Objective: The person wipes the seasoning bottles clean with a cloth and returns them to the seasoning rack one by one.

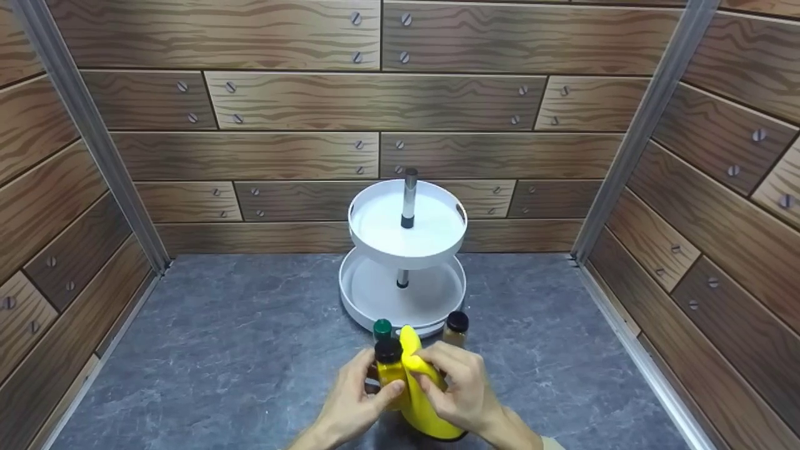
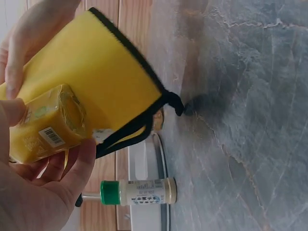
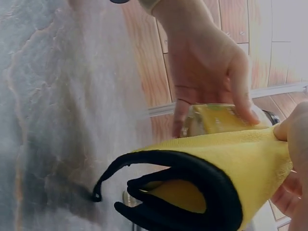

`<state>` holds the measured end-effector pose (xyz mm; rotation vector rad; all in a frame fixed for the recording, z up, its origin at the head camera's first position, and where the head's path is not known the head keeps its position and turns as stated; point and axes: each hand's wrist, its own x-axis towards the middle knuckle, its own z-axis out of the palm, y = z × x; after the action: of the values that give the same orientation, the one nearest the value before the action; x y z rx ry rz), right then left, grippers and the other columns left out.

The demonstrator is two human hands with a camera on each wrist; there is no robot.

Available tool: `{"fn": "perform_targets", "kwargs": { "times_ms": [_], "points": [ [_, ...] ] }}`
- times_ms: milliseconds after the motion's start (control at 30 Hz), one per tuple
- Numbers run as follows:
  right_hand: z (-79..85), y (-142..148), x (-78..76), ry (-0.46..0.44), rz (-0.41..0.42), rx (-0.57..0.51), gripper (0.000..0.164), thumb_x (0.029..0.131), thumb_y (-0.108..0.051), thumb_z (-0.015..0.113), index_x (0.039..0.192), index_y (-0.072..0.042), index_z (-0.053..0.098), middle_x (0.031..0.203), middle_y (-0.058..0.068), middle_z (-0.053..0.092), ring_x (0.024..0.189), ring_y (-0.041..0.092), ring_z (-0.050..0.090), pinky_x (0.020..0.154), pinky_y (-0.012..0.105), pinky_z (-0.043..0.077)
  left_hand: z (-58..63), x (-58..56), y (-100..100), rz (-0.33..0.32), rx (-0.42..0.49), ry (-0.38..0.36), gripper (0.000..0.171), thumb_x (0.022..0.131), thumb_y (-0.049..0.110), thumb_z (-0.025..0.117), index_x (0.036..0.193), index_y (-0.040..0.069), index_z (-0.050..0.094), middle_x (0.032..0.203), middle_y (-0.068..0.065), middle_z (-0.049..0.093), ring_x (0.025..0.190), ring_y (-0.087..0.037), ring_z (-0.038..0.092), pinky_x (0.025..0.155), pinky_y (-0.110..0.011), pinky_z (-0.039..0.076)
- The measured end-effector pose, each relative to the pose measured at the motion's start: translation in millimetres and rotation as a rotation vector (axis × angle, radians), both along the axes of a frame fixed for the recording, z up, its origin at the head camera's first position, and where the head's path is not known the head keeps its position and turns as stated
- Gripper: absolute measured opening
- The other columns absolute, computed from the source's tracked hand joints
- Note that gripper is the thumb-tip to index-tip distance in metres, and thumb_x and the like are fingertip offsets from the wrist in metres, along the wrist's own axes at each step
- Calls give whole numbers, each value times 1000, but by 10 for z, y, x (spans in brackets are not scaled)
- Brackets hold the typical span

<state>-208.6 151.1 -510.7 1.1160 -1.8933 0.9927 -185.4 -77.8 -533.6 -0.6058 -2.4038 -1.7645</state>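
Note:
My left hand [image 1: 350, 395] grips a squarish, clear bottle of yellow contents [image 1: 391, 374] with a black cap. A barcode label shows on the bottle [image 2: 44, 127] in the left wrist view. In my right hand [image 1: 464, 389] a yellow cloth [image 1: 431, 417] with black edging is pinched near its top. The folded cloth [image 3: 252, 156] hangs against the bottle's side, its black-edged end curled open in the right wrist view. Just beyond my hands stand a green-capped shaker bottle [image 2: 144, 191] and a black-capped jar [image 1: 457, 329], the latter partly hidden by my right hand.
A white two-tier round tray stand [image 1: 381, 234] with a metal centre post stands on the grey marbled tabletop [image 1: 250, 337], behind the bottles. Wood-patterned panels [image 1: 375, 100] wall in the back and both sides, with metal strips [image 1: 650, 125] at the corners.

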Motion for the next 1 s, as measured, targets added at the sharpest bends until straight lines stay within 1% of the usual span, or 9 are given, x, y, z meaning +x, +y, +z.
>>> {"fn": "perform_targets", "kwargs": {
  "times_ms": [100, 233, 333, 400, 567, 633, 767, 867, 1000],
  "points": [
    [21, 2, -7, 19, -2, 9, 37, 79, 5, 86, 109, -15, 79, 85, -5, 71, 67, 4, 58, 62, 9, 48, -19, 4, 5, -5, -11, 2, 39, 103, 33, 80, 137, 16, 70, 121, -8, 75, 98, -7, 72, 83, -27, 66],
    [-7, 21, 10, -23, 11, 22, 37, 82, 5, 86, 112, -17, 78, 86, -6, 71, 68, 2, 57, 62, 8, 48, -35, -1, 6, -2, -15, -2, 41, 103, 33, 80, 139, 17, 70, 124, -9, 75, 99, -7, 72, 85, -29, 66],
    [-64, 45, 32, -63, 26, 27, 38, 84, 6, 84, 113, -18, 78, 87, -6, 71, 68, 1, 56, 62, 7, 47, -38, -4, 4, -4, -12, -26, 44, 103, 35, 80, 142, 17, 70, 127, -10, 74, 101, -9, 72, 86, -29, 66],
    [-112, 59, 41, -66, 34, 28, 39, 83, 7, 84, 113, -17, 77, 87, -6, 71, 67, 1, 56, 60, 7, 48, -36, -5, 2, -3, -9, -37, 43, 104, 36, 79, 142, 17, 69, 127, -10, 74, 101, -10, 72, 86, -29, 66],
    [-221, 89, 64, -56, 54, 46, 40, 81, 7, 83, 114, -16, 77, 87, -5, 71, 67, 1, 57, 58, 10, 49, -22, -5, -4, 17, 8, -6, 40, 103, 33, 80, 139, 16, 70, 125, -10, 75, 100, -9, 73, 86, -28, 66],
    [-260, 105, 82, -84, 74, 56, 40, 82, 7, 81, 114, -15, 77, 86, -4, 71, 67, 0, 56, 58, 9, 49, -11, -3, -7, 26, 18, 6, 38, 103, 31, 80, 137, 16, 70, 124, -10, 75, 100, -7, 73, 85, -28, 66],
    [-326, 132, 110, -128, 97, 82, 39, 82, 6, 80, 114, -16, 78, 85, -4, 72, 67, -3, 54, 59, 5, 47, 9, -15, -20, 44, 37, -7, 35, 104, 32, 80, 135, 16, 71, 123, -9, 75, 99, -6, 74, 84, -27, 67],
    [-351, 146, 116, -118, 91, 104, 38, 81, 4, 81, 113, -16, 78, 84, -3, 73, 66, -3, 55, 60, 4, 46, 22, -26, -31, 51, 53, -11, 36, 105, 31, 80, 135, 14, 70, 123, -11, 75, 99, -7, 75, 84, -28, 67],
    [-364, 161, 110, -93, 93, 114, 37, 80, 3, 82, 113, -13, 78, 82, -2, 73, 64, 0, 56, 59, 5, 47, 25, -38, -39, 57, 63, -16, 39, 104, 30, 80, 137, 12, 70, 124, -12, 76, 98, -7, 75, 84, -27, 67]
  ]
}}
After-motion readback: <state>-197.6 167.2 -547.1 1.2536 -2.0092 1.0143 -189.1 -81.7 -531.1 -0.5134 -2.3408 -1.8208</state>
